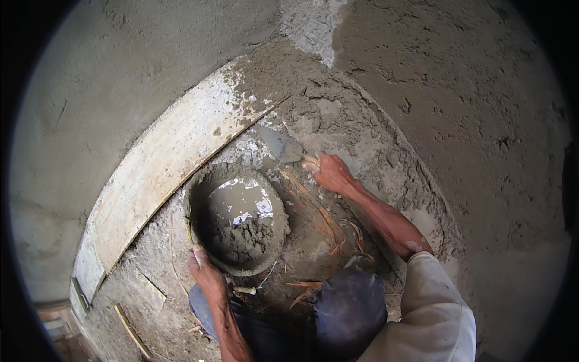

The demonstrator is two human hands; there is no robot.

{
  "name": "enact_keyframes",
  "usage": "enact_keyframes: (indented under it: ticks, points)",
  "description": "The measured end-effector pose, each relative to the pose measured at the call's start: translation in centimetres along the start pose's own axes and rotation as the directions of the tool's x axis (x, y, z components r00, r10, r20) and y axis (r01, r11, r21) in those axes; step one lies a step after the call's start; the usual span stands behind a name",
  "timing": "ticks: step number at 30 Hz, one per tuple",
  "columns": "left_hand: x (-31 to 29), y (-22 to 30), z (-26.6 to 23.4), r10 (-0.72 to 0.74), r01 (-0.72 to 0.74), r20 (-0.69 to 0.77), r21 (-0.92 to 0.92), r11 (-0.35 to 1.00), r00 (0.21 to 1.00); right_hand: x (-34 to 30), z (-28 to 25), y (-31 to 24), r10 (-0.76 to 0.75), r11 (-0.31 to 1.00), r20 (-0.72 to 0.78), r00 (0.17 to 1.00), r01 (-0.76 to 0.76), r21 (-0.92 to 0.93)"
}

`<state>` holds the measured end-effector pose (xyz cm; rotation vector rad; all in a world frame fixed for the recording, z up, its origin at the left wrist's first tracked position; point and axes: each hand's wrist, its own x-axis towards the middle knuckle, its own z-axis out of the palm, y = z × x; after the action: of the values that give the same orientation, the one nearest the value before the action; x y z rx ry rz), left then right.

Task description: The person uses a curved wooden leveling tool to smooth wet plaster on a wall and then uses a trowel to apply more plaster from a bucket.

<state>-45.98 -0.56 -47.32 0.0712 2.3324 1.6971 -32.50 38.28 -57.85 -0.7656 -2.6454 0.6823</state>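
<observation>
A round bucket [274, 241] stands tilted between my arms, with grey watery mortar [238, 202] and a lumpy heap of thicker mix inside. My left hand [206, 270] is closed on its near left rim, the fingertips partly hidden. Beyond the bucket, to the right, my right hand [332, 173] grips the short wooden handle of a trowel [280, 145]. The grey blade points up and left, low over the mortar-strewn ground beside the board's edge.
A long pale board [166, 163] lies along the left wall [90, 114]. Wet mortar [325, 99] is heaped in the corner against the darker right wall [470, 120]. Wood splinters [319, 211] and a thin stick [132, 332] litter the ground near my knees [350, 304].
</observation>
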Motion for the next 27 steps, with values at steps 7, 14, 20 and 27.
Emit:
enact_keyframes:
  ticks: [7,14,20,27]
  points:
    - [0.1,-1.8,-1.9,-0.089,0.079,-0.048,-0.176,0.981,0.995,9.8,-0.1,4.6,0.483,0.135,0.549,0.683,-0.677,0.723]
    - [-0.1,-1.4,-1.4,-0.043,0.033,-0.059,-0.173,0.984,0.997,4.4,2.5,7.6,0.754,0.170,0.241,0.611,-0.536,0.827]
    - [0.2,-2.3,-2.8,-0.123,0.112,-0.036,-0.212,0.971,0.992,-1.2,-0.4,7.4,0.303,0.935,0.224,0.926,-0.244,-0.256]
    - [-0.3,-0.9,-1.6,-0.079,0.071,-0.038,-0.171,0.983,0.996,8.7,-6.1,14.0,0.390,0.834,-0.200,0.899,-0.437,-0.338]
